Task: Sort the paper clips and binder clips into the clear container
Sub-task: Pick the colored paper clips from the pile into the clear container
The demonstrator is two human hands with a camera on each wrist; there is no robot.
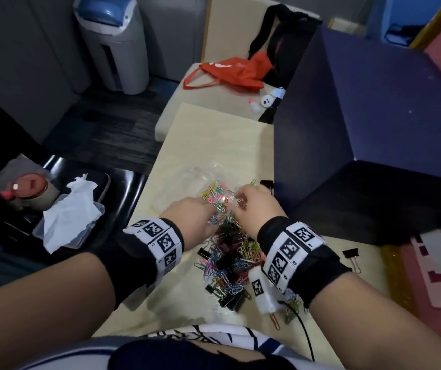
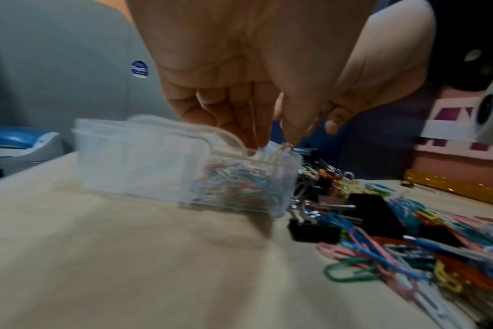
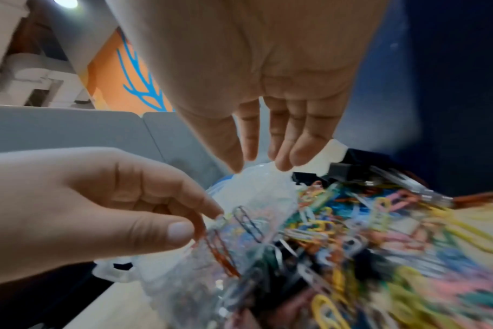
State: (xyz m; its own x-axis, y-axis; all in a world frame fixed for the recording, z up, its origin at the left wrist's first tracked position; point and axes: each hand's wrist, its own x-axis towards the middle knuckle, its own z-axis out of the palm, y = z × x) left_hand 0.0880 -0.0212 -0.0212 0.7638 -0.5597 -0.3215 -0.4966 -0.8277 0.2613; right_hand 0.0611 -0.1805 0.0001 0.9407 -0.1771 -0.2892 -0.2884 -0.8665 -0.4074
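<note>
The clear container sits on the beige table and holds coloured paper clips at its near end. A mixed pile of paper clips and black binder clips lies just in front of it. My left hand hovers over the container's near corner, thumb and fingers pinching a few paper clips. My right hand is beside it, its straight fingertips touching the container's clear edge. The wrist views are blurred.
A tall dark blue box borders the table on the right. One stray binder clip lies near it. At left a black seat holds a tissue tub and a cup. Beyond are an orange bag and a grey bin.
</note>
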